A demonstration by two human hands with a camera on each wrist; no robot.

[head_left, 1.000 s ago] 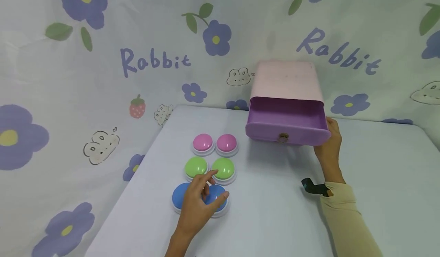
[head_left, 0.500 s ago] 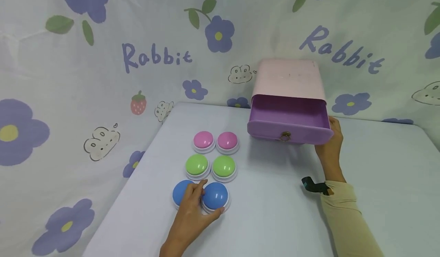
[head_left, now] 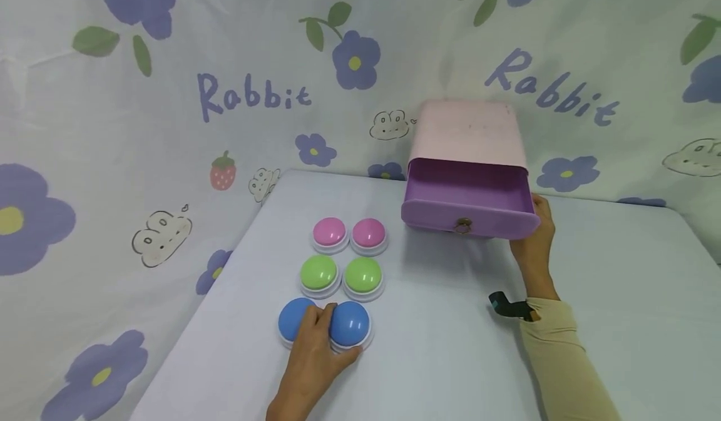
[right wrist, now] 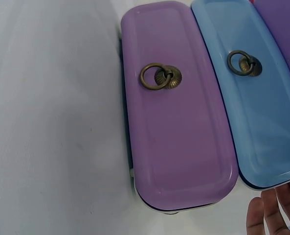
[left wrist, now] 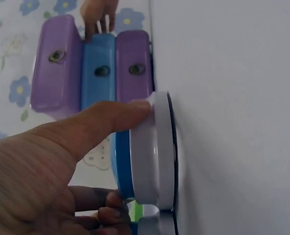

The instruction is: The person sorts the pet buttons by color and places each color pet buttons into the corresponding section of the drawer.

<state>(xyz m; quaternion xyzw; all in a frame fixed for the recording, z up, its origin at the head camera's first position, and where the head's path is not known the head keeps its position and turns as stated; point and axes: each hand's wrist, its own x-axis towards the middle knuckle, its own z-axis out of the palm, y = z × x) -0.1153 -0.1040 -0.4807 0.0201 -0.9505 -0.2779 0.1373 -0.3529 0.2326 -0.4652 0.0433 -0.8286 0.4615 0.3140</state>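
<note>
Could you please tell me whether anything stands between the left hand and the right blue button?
Nothing visible does; the left hand touches the right blue button directly, thumb on its white base.

My left hand (head_left: 312, 355) pinches, thumb (left wrist: 108, 117) extended opposite curled fingertips. My right arm (head_left: 566, 358), sleeved to near the wrist, reaches farther forward; right hand (head_left: 534, 236) partly hidden, fingers (right wrist: 271, 210) slightly parted, loosely extended.
</note>
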